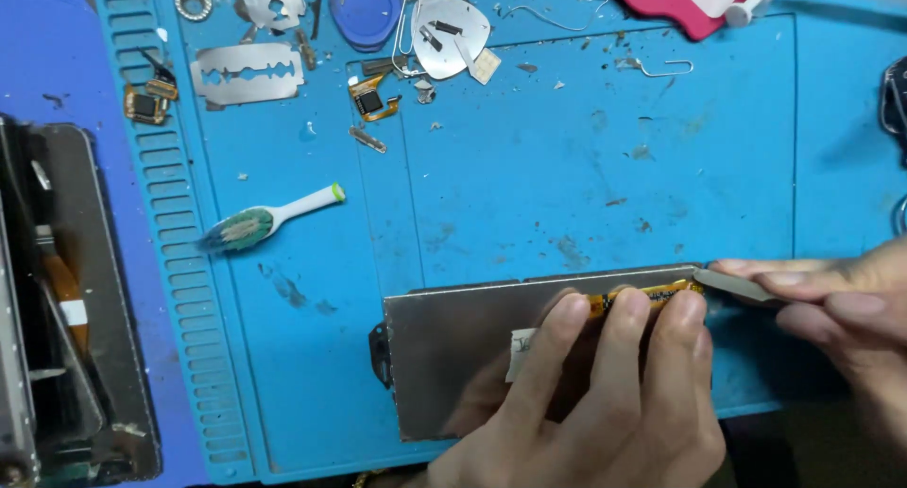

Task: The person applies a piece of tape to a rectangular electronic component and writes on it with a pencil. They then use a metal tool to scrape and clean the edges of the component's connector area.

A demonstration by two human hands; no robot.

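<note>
A flat silver metal-backed panel (pixel 444 356) lies on the blue work mat (pixel 567 167) near the front edge. My left hand (pixel 605 393) presses down on it, three fingertips resting along its top edge on an orange flex strip (pixel 652 294). My right hand (pixel 831 308) comes in from the right, pinching a thin grey pry tool (pixel 742 285) whose tip touches the panel's top right corner by the strip's end. A small white label on the panel is partly hidden under my left fingers.
A white toothbrush head (pixel 269 219) lies left of the panel. At the back are a razor blade (pixel 248 72), a blue pick (pixel 364 11), a silver pick (pixel 452 34), small flex parts (pixel 373 99), a bent wire (pixel 666 69) and a pink object (pixel 675 1). A dark opened device (pixel 71 308) sits far left.
</note>
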